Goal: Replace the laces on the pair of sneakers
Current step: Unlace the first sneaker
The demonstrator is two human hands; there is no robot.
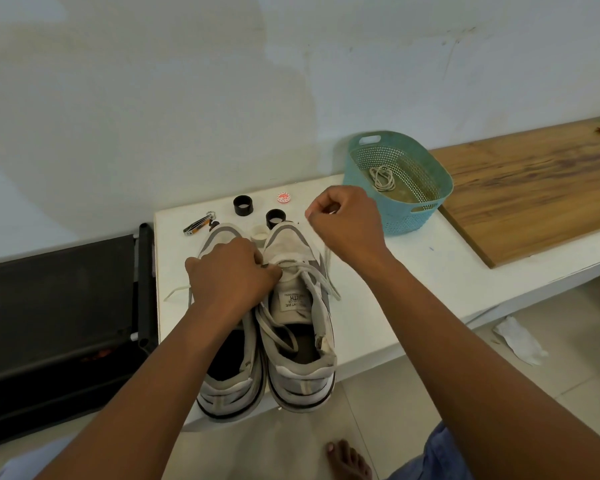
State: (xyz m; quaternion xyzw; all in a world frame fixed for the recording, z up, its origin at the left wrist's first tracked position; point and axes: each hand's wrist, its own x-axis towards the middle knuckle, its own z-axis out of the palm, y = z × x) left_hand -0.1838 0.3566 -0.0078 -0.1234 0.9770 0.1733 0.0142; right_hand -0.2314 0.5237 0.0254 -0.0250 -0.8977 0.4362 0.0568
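Note:
Two worn grey-white sneakers stand side by side on the white table [413,271], toes pointing away from me. My left hand [231,277] lies over the left sneaker [227,379] and pinches at the lower eyelets of the right sneaker [300,341]. Raised above the right sneaker's toe, my right hand [347,223] is curled round a white lace [328,271] that runs down to the eyelets. Loose lace loops lie across the right sneaker's tongue and opening. A lace end trails left of the left sneaker.
A teal perforated basket [426,202] holding a coiled lace [381,178] sits behind my right hand. Two black rings [243,206], a red-white cap [284,198] and a small tool [200,225] lie past the toes. A wooden board [534,188] covers the right. A black rack [59,317] stands left.

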